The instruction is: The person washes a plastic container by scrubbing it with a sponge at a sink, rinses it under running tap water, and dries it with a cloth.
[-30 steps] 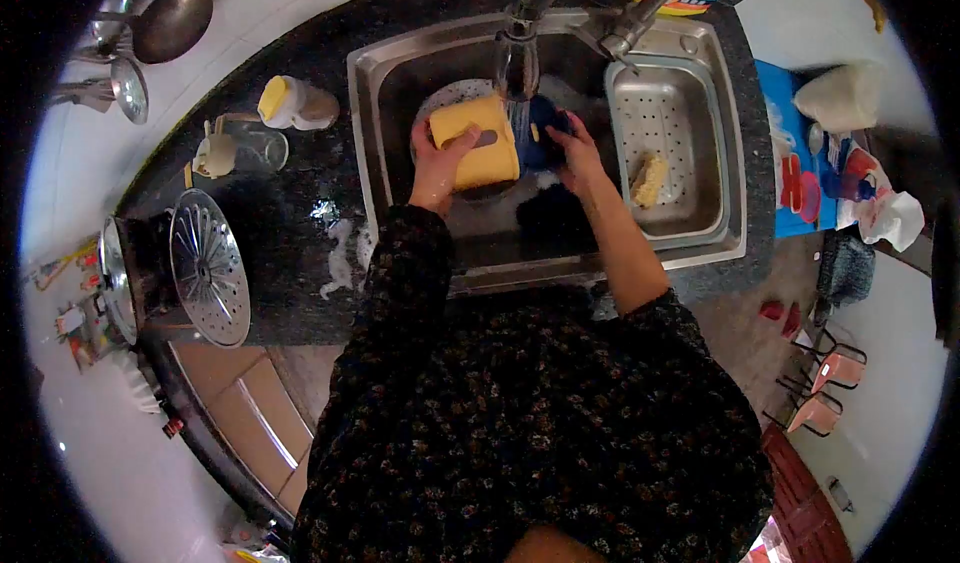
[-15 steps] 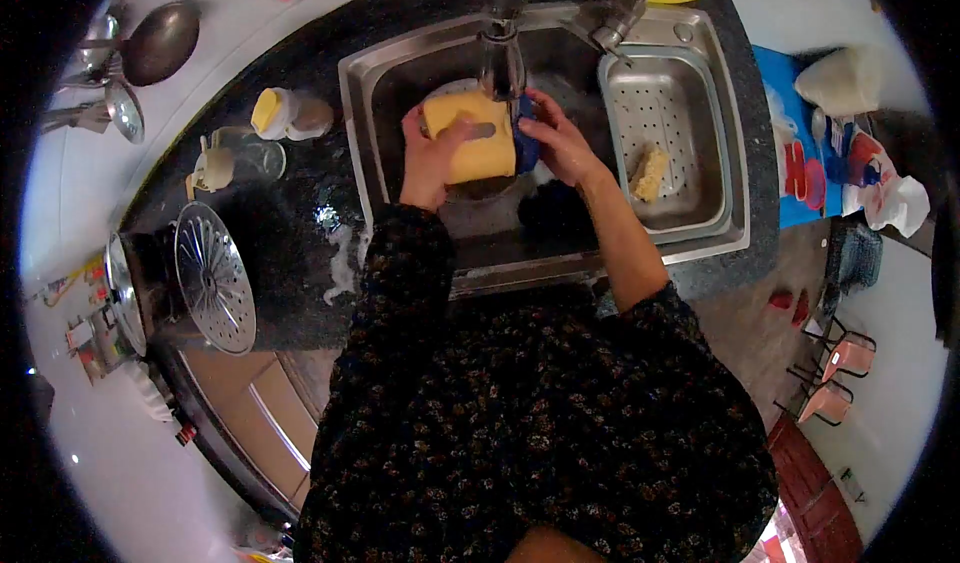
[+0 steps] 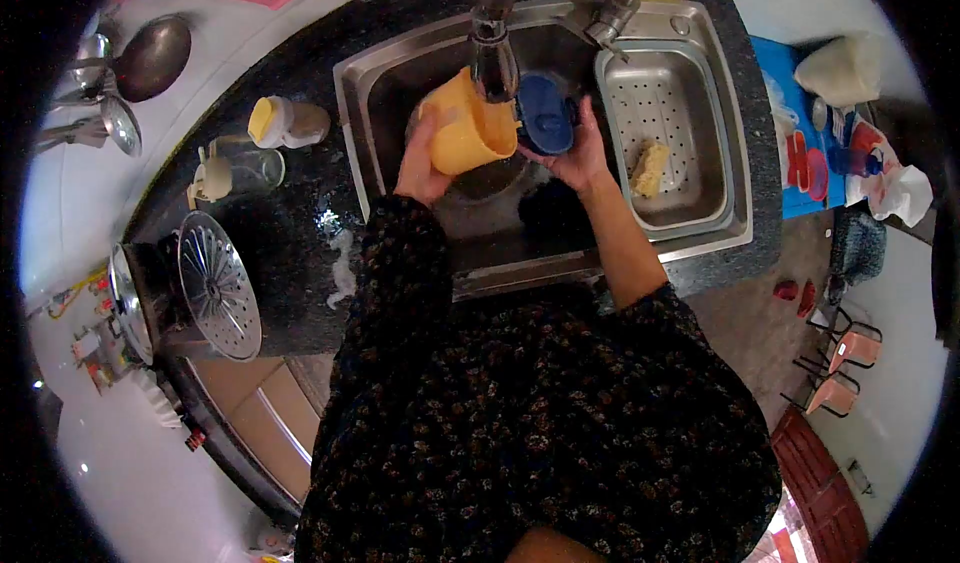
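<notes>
Over the left basin of the steel sink (image 3: 352, 113), my left hand (image 3: 424, 165) is closed around a yellow plastic container (image 3: 462, 135). The container is tilted with its open mouth toward the right, below the faucet (image 3: 492, 58). My right hand (image 3: 580, 156) holds a dark blue lid (image 3: 546, 115) just right of that mouth, with the thumb raised along the lid's edge. Lid and container are apart along most of the rim; whether they touch at one side I cannot tell. A dark item (image 3: 552, 213), its kind unclear, lies in the basin below my right hand.
A perforated steel tray (image 3: 665, 103) with a yellowish sponge (image 3: 650, 170) sits in the right basin. On the left counter stand a yellow-lidded jar (image 3: 270, 123), a glass jar (image 3: 262, 166) and a perforated steel steamer plate (image 3: 220, 285). Ladles (image 3: 152, 58) hang on the wall.
The blue lid has come away from the container's mouth, moving right with my right hand. The yellow container has turned so that its open inside shows.
</notes>
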`<action>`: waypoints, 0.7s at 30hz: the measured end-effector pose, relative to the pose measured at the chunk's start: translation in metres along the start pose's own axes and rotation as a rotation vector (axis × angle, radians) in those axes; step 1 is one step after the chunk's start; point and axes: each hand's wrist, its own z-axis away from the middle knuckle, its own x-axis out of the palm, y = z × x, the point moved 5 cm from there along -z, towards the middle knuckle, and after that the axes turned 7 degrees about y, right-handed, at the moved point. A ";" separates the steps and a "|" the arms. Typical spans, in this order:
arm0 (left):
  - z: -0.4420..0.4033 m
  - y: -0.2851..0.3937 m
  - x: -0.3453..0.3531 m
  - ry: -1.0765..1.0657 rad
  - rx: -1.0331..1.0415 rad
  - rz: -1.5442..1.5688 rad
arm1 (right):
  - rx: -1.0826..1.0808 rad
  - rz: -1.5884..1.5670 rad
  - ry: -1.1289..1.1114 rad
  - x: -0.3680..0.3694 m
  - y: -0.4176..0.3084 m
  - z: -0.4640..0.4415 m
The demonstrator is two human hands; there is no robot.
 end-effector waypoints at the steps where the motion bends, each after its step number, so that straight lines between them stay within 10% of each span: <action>1: 0.002 -0.004 0.005 -0.047 -0.045 0.065 | -0.010 0.034 0.004 -0.003 0.002 -0.001; 8: -0.014 -0.060 0.006 -0.558 -0.304 0.475 | -0.199 0.298 0.089 -0.013 -0.021 0.021; 11: -0.005 -0.061 0.021 -0.197 -0.361 0.352 | -0.159 0.298 0.137 0.001 -0.030 0.040; 21: 0.005 -0.013 -0.016 -0.016 -0.006 -0.166 | -0.194 0.573 0.387 -0.015 -0.023 0.027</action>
